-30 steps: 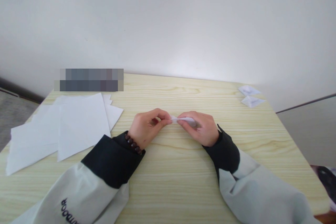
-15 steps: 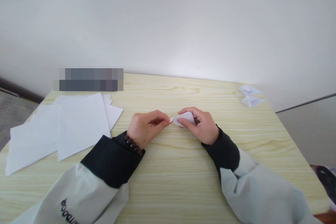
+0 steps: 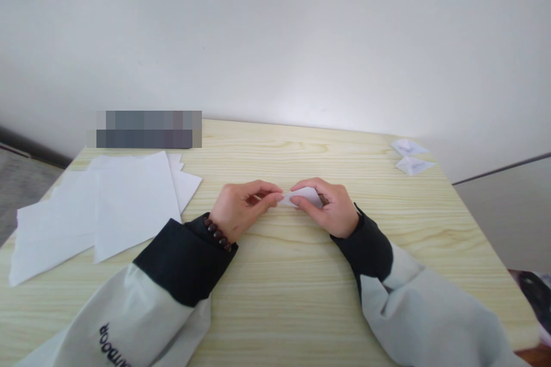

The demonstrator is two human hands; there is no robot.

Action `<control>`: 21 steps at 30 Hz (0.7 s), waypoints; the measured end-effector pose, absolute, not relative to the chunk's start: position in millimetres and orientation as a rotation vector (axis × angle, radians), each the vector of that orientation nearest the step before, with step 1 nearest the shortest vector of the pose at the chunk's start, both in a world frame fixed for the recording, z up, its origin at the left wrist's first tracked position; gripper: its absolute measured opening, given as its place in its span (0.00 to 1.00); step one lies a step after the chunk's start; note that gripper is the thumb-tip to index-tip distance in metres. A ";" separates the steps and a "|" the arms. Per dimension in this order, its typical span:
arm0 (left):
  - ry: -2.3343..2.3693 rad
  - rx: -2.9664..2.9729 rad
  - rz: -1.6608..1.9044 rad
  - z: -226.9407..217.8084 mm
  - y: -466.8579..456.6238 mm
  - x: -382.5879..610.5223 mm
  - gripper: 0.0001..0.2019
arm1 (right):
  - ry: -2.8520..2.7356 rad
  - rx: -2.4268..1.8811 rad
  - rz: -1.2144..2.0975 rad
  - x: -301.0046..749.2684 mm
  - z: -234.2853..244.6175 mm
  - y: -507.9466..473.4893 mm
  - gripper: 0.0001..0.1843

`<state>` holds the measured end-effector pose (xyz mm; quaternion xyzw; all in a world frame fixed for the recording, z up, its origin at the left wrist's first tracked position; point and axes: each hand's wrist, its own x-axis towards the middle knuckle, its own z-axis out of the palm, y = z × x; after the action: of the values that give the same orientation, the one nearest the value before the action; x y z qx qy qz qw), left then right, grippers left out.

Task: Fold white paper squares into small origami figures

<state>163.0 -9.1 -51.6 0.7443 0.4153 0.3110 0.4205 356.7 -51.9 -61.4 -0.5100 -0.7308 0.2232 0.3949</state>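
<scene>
Between my two hands is a small folded piece of white paper [image 3: 308, 196], held above the middle of the table. My left hand [image 3: 245, 206] pinches its narrow left tip between thumb and forefinger. Around the wider right part, my right hand [image 3: 329, 203] is closed, thumb on the near face and forefinger along the upper edge. The fingers hide both ends of the paper, so its full shape does not show.
Loose white paper sheets [image 3: 133, 206] overlap on the left of the wood-grain table [image 3: 284, 298]. Two folded paper pieces [image 3: 414, 165] lie near the right edge. A pixelated dark object [image 3: 146, 129] sits at the back left, before the white wall [image 3: 275, 40].
The left fingers have shifted slightly right along the paper's tip, covering more of it. The right hand and paper have tilted a little; the sheets and folded pieces stay put.
</scene>
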 end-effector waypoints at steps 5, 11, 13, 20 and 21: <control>0.963 2.148 0.745 -53.4 -8.0 160.6 0.11 | -1.868 -1.272 0.546 355.1 -60.8 -51.3 0.07; 1.042 2.146 0.730 -51.9 -8.4 160.7 0.12 | -1.856 -1.307 0.596 356.3 -64.5 -50.6 0.09; 1.063 2.139 0.719 -51.1 -8.9 161.1 0.12 | -1.833 -1.325 0.621 356.5 -65.4 -50.5 0.10; 1.011 2.084 0.699 -50.1 -9.2 162.2 0.12 | -1.821 -1.339 0.603 356.2 -61.7 -50.9 0.07; 1.014 2.092 0.702 -50.1 -9.1 162.3 0.12 | -1.830 -1.341 0.594 356.0 -60.9 -51.0 0.07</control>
<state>162.3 -9.1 -50.1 0.8074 0.3911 0.2709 0.3490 356.0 -51.0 -60.9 -0.5270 -0.7193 0.2334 0.3879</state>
